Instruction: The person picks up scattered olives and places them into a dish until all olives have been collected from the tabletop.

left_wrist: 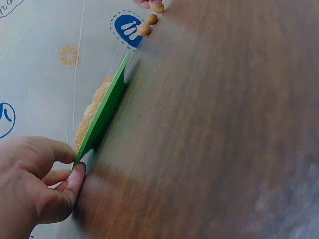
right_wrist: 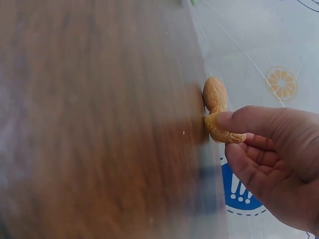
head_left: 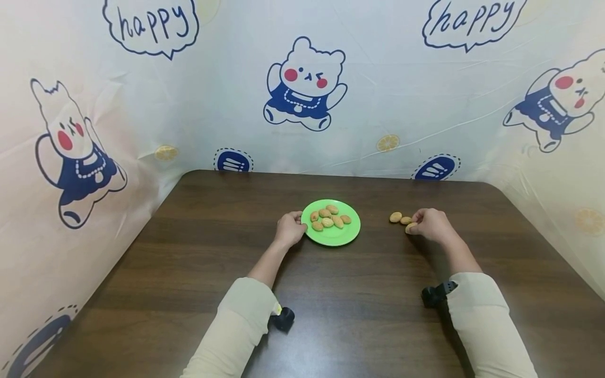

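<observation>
A round green plate [head_left: 333, 239] holds several tan, wrinkled nuts shaped like almonds in the shell [head_left: 327, 222]. At its left rim, my left hand [head_left: 290, 229] grips the edge between thumb and fingers; the left wrist view shows the plate [left_wrist: 105, 112] edge-on, close over the table. To the right of the plate, my right hand [head_left: 432, 224] pinches one nut [head_left: 410, 229] between thumb and fingertips. Two more nuts lie just left of that hand, one farther off [head_left: 395, 217] and one right beside the fingers [head_left: 405, 220].
A dark brown wooden table [head_left: 359, 294] lies under both arms. Behind it and along the sides hangs a pale printed cloth [head_left: 378, 94] with cartoon bears. Small black cameras are strapped at the left wrist [head_left: 283, 319] and the right wrist [head_left: 436, 295].
</observation>
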Demonstrator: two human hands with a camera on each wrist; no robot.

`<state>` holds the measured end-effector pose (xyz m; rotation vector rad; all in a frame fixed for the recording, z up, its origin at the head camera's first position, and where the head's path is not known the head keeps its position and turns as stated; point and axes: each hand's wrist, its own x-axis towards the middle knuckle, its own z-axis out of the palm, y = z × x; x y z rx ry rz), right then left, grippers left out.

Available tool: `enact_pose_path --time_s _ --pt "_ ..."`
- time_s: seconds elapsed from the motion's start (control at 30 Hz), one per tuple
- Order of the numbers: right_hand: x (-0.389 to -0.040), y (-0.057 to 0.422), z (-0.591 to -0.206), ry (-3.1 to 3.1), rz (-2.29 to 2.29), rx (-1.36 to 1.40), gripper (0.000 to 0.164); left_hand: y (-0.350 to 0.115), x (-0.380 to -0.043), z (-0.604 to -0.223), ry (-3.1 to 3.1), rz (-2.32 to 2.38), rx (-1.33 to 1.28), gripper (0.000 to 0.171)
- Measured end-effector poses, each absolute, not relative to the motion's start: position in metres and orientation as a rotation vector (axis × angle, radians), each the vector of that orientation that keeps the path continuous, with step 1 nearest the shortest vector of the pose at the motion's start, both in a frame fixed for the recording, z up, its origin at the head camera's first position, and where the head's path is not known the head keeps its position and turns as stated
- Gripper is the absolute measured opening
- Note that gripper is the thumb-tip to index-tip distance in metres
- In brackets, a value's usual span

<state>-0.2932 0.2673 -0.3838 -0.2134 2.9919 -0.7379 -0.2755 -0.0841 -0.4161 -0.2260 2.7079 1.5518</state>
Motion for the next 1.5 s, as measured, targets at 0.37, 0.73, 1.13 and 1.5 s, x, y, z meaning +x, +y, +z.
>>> enact_pose_path --time_s 0.37,0.73,1.13,1.5 --pt "-0.293 0.262 -0.384 2.962 -0.796 -0.200 0.028 -0.084 -0.276 -0.417 2.708 1.549 -0.214 0.046" --pt "-0.294 0.246 -0.382 2.942 -0.834 -0.205 0.028 -0.084 -0.276 -0.416 2.712 1.543 -0.216 0.046" --pt "-0.300 0.227 -0.387 2.956 -0.884 -0.281 0.025 -0.085 -0.276 -0.417 2.714 1.546 -0.210 0.046" --pt "-0.297 0.202 -0.385 2.937 -0.972 -0.338 0.024 -0.085 -0.275 -0.416 2.726 1.543 -0.203 0.046"
